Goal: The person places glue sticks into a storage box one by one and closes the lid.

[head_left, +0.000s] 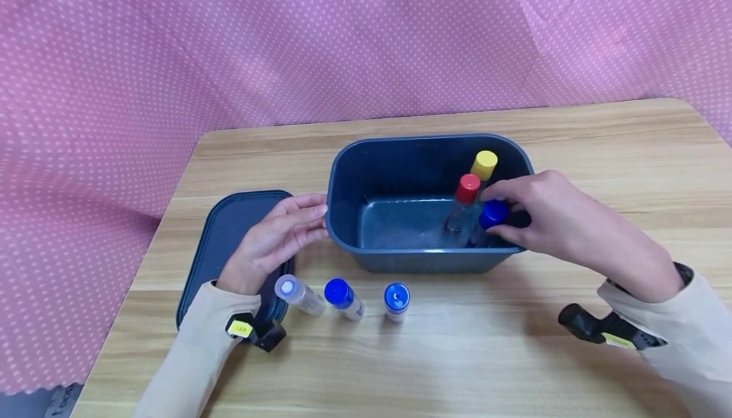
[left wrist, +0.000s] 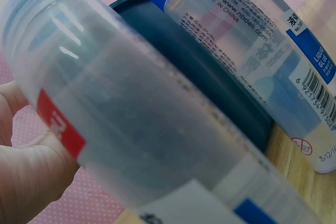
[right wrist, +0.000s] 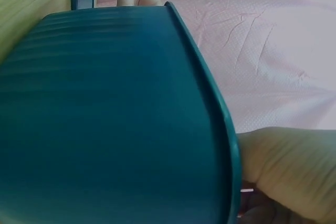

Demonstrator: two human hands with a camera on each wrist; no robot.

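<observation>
A dark blue bin (head_left: 400, 260) stands on the table. Inside its right end my right hand (head_left: 540, 215) pinches the blue cap of a liquid glue bottle (head_left: 493, 215). Beside that bottle, a red-capped bottle (head_left: 459, 208) and a yellow-capped bottle (head_left: 485, 164) stand in the bin. My left hand (head_left: 280, 234) touches the bin's left wall with fairly straight fingers. Before the bin stand a clear-capped bottle (head_left: 300, 294) and two blue-capped glue bottles, one (head_left: 344, 299) left of the other (head_left: 397, 302). In the right wrist view the bin wall (right wrist: 115, 114) hides my right fingertips.
A dark blue lid (head_left: 220, 246) lies on the table left of the bin, partly under my left forearm. The wooden table (head_left: 457, 354) extends around them. A pink dotted curtain (head_left: 343, 37) hangs behind and to the left.
</observation>
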